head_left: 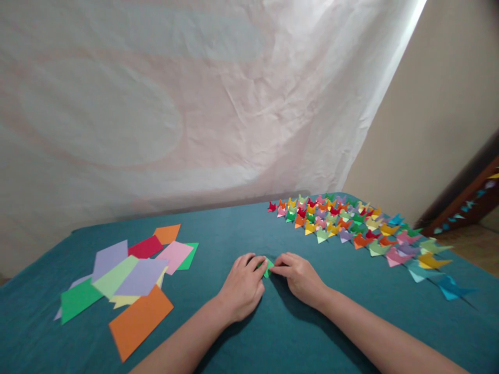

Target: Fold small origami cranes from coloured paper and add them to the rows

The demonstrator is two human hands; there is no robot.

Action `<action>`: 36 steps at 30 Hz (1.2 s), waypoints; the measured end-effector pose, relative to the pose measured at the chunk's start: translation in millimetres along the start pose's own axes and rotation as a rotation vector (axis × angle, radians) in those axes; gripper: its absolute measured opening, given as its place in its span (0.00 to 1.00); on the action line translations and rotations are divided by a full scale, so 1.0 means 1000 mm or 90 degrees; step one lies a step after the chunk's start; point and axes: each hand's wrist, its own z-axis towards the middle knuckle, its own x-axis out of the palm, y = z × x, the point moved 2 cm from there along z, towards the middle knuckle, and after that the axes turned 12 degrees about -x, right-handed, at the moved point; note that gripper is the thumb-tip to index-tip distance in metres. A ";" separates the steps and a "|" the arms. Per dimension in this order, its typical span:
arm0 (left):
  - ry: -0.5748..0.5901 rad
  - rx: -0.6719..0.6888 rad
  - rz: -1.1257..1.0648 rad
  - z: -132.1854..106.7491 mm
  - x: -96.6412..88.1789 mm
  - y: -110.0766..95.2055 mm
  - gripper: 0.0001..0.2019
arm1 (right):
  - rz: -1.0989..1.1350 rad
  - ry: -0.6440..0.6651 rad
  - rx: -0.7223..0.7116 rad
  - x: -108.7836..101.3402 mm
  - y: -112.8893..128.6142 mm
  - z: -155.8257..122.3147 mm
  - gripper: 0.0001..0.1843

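A small piece of folded green paper (268,268) lies on the table between my two hands, partly covered by fingers. My left hand (246,283) rests over its left side, fingers bent and pressing it down against the cloth. From the other side, the thumb and index finger of my right hand (297,276) pinch together at the paper's right edge. Its exact folded shape is too small and too hidden to make out.
A teal cloth covers the table (230,228). Loose coloured paper sheets (142,278) overlap at the left. Rows of colourful folded paper birds (351,223) stand at the right, back to the table's edge. A pale sheet (195,104) hangs behind.
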 end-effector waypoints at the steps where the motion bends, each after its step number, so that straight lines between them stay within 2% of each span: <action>1: -0.001 0.000 0.001 0.000 0.000 0.000 0.23 | -0.006 -0.010 0.017 0.001 -0.002 -0.001 0.18; 5: -0.002 -0.001 0.001 0.000 0.001 0.001 0.23 | -0.038 -0.011 0.042 0.001 -0.005 -0.001 0.19; 15: -0.006 -0.002 -0.013 0.000 0.003 0.001 0.23 | -0.125 0.083 0.030 0.001 -0.001 0.006 0.15; 20: -0.026 -0.009 -0.078 0.004 -0.003 0.002 0.18 | -0.143 0.098 0.027 0.000 0.003 0.009 0.14; 27: -0.079 -0.112 -0.123 0.007 -0.004 0.016 0.11 | -0.118 0.073 0.016 0.001 0.006 0.008 0.15; 36: -0.091 -0.133 -0.117 0.007 -0.005 0.016 0.10 | -0.069 0.018 0.030 -0.006 0.010 0.008 0.18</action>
